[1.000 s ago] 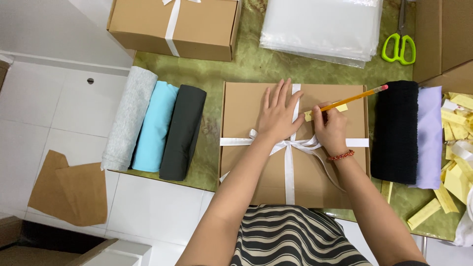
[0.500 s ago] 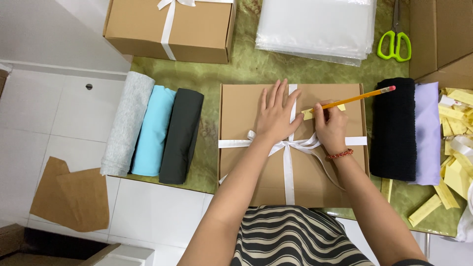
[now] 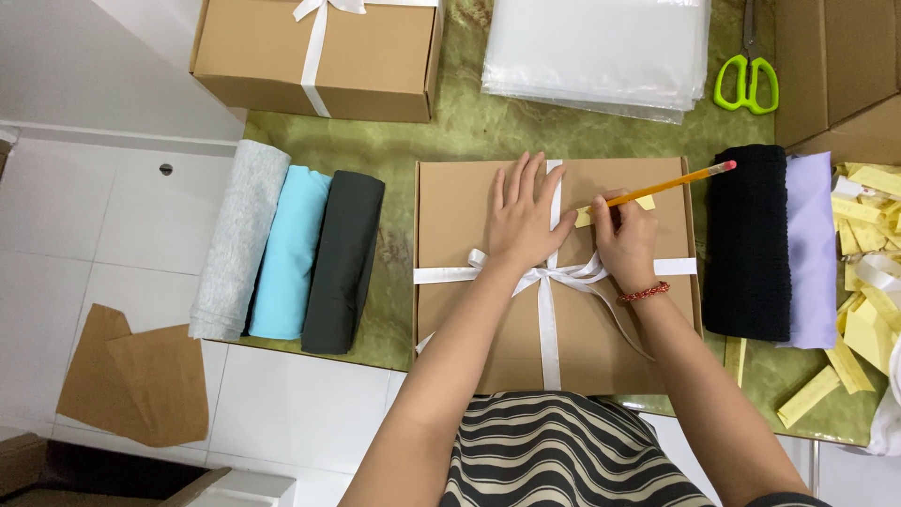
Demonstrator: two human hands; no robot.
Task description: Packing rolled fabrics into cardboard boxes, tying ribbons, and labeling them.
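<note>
Your left hand stays flat, fingers spread, on ribboned cardboard box; your right hand fingers keep pinching pencil, tip unmoved on yellow slip: writing ongoing.

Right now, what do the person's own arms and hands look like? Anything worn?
Both forearms are bare, no sleeves in view, no gloves. The right hand has a thin red beaded bracelet at the wrist. The left hand shows no rings, watch or band. No markings visible.
</note>
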